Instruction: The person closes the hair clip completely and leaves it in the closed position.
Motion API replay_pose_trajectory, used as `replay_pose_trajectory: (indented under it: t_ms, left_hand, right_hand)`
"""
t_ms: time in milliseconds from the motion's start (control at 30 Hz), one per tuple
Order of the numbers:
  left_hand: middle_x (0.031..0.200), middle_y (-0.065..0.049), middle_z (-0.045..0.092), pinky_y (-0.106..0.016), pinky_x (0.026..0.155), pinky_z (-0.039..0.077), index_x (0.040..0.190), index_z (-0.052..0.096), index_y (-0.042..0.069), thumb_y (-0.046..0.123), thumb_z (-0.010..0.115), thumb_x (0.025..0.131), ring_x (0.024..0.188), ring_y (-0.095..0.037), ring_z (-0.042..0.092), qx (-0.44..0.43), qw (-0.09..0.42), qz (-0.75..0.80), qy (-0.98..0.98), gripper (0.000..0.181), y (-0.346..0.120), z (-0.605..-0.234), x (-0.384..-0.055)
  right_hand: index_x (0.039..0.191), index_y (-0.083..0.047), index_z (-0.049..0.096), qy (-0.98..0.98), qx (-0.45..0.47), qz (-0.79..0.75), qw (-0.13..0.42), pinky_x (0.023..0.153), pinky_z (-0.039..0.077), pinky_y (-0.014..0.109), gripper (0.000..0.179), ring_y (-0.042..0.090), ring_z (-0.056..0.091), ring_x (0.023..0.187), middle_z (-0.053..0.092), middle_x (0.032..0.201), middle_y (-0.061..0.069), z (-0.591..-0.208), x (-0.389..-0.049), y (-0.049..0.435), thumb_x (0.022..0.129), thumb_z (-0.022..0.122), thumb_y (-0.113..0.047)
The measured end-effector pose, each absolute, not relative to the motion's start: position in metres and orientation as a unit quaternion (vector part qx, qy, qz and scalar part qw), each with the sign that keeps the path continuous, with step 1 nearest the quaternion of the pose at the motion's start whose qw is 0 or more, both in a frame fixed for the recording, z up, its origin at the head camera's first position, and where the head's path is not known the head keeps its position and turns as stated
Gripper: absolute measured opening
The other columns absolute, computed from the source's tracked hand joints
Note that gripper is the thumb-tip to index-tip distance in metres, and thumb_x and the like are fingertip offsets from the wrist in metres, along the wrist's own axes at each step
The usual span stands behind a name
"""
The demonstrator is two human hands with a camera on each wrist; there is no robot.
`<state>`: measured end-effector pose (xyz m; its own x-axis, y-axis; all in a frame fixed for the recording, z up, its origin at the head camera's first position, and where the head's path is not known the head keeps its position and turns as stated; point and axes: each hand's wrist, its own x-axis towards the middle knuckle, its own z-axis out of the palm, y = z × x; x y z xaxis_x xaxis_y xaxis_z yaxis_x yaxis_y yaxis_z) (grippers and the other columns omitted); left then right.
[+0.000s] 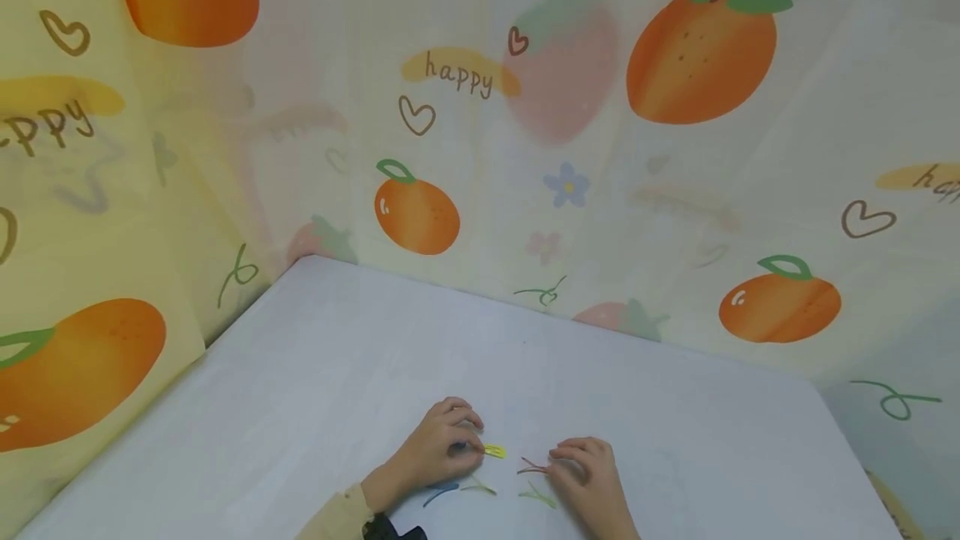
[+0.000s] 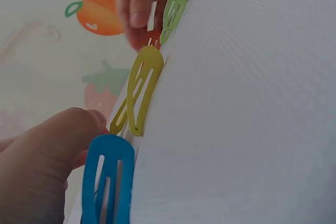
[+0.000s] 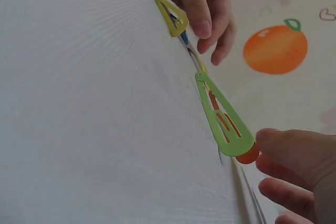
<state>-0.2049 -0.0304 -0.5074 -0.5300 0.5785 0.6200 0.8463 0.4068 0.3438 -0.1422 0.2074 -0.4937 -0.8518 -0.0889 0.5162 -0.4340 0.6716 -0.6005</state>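
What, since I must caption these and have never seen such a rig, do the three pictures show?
There is no machine: these are a person's two bare hands. The wide picture is from a camera on the head; the closer two are from cameras on the left and right wrists. On the white table are five snap hair clips. The left hand seems to pinch the end of the bright yellow clip, the right hand the end of the red clip. The blue clip, a duller yellow clip and the green clip lie nearer the person, not gripped.
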Motion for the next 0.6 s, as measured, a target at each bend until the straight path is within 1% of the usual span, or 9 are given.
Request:
replay_pose_trajectory:
  t_ms: [133,267,500,600]
  left_hand:
    - [0.087,0.009,0.050,-0.031,0.076,0.025,0.065,0.060,0.025,0.030,0.059,0.066,0.090,-0.010,0.036,-0.436,0.207,-0.329,-0.812,0.005,-0.029,-0.507,-0.204]
    - [0.086,0.008,0.050,-0.031,0.076,0.025,0.064,0.060,0.025,0.029,0.060,0.065,0.089,-0.010,0.036,-0.434,0.212,-0.332,-0.810,0.005,-0.030,-0.506,-0.204]
    - [0.086,0.008,0.050,-0.033,0.074,0.027,0.064,0.060,0.023,0.029,0.059,0.067,0.089,-0.011,0.036,-0.433,0.218,-0.344,-0.804,0.006,-0.029,-0.506,-0.203]
    - [0.086,0.007,0.051,-0.033,0.074,0.028,0.065,0.059,0.023,0.026,0.061,0.065,0.090,-0.012,0.037,-0.425,0.227,-0.364,-0.797,0.004,-0.026,-0.502,-0.204]
  right_hand:
    - [0.066,-0.025,0.057,-0.887,0.162,0.371,0.220,0.070,0.028,0.036,0.013,0.013,0.034,0.086,0.050,0.082,-0.009,-0.501,-0.142,0.213,0.059,0.067,-0.019]
    - [0.061,-0.025,0.056,-0.888,0.165,0.358,0.236,0.070,0.027,0.034,0.015,0.013,0.035,0.085,0.050,0.080,-0.009,-0.505,-0.144,0.214,0.057,0.068,-0.017]
    - [0.061,-0.025,0.056,-0.884,0.157,0.371,0.236,0.071,0.026,0.034,0.014,0.013,0.034,0.085,0.050,0.079,-0.010,-0.506,-0.144,0.213,0.058,0.068,-0.018]
    - [0.062,-0.024,0.056,-0.877,0.157,0.383,0.244,0.071,0.026,0.034,0.013,0.014,0.034,0.085,0.050,0.079,-0.010,-0.504,-0.144,0.213,0.058,0.068,-0.018]
